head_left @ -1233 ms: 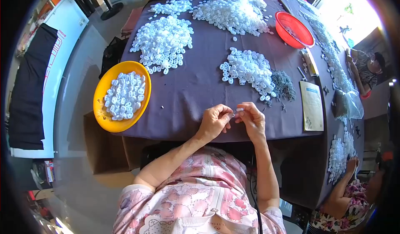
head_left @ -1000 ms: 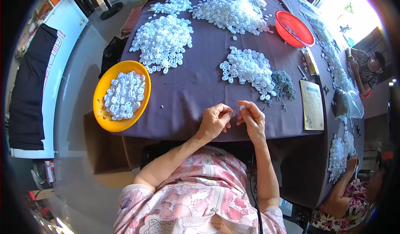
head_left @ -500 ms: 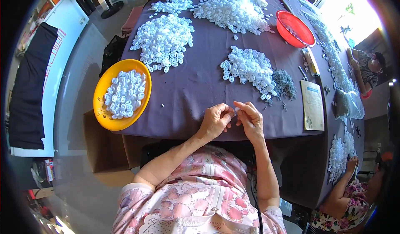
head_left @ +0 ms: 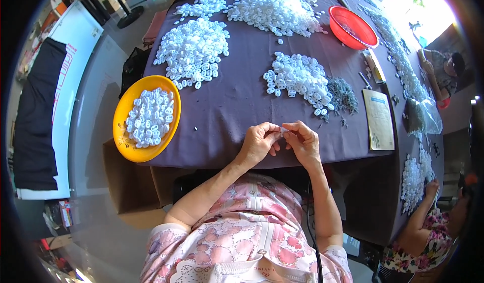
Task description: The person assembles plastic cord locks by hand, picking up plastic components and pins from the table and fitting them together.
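Left hand: fingers curled, pinching a small white plastic piece at frame centre.
Right hand: fingertips closed on the same piece, touching the left.
Table: purple cloth.
Nearest heap: white ring parts, just above the hands.
Far left: yellow bowl, partly filled.

Looks like a small assembly/sorting workshop to me, prob. piecework. I see a big tabletop w/ dark purple cloth, several heaps of small white plastic parts, more of them in a yellow dish, red baskets at the far side, a pile of small grey bits. Another person's hand rests by a separate white heap at the right edge. Cardboard box on bare floor under the table.
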The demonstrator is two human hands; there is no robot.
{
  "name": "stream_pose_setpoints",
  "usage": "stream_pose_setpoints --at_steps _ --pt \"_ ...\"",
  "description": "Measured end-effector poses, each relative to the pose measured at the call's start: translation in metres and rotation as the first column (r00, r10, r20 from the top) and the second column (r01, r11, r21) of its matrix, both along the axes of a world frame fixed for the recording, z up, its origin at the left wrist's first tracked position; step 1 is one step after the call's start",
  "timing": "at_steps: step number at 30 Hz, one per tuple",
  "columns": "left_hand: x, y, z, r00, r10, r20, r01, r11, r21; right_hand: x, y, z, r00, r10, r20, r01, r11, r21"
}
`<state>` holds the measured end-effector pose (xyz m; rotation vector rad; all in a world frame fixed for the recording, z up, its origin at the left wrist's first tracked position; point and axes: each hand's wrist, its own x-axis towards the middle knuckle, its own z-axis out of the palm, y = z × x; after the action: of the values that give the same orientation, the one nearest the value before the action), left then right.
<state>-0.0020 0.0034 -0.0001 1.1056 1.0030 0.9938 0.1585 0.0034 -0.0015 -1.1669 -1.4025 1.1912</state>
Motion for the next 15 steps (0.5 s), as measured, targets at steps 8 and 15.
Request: stream_pose_setpoints --at_steps 8,15 --pt "0.006 0.004 -0.007 0.994 0.096 0.058 -0.093 0.995 -0.039 -0.005 0.0 -0.002 0.997 -0.042 0.066 0.032 0.989 0.147" --pt "0.005 0.006 -0.003 0.993 0.105 0.062 -0.099 0.991 -0.094 -0.006 -0.001 -0.006 0.994 -0.049 0.095 0.034 0.989 0.147"
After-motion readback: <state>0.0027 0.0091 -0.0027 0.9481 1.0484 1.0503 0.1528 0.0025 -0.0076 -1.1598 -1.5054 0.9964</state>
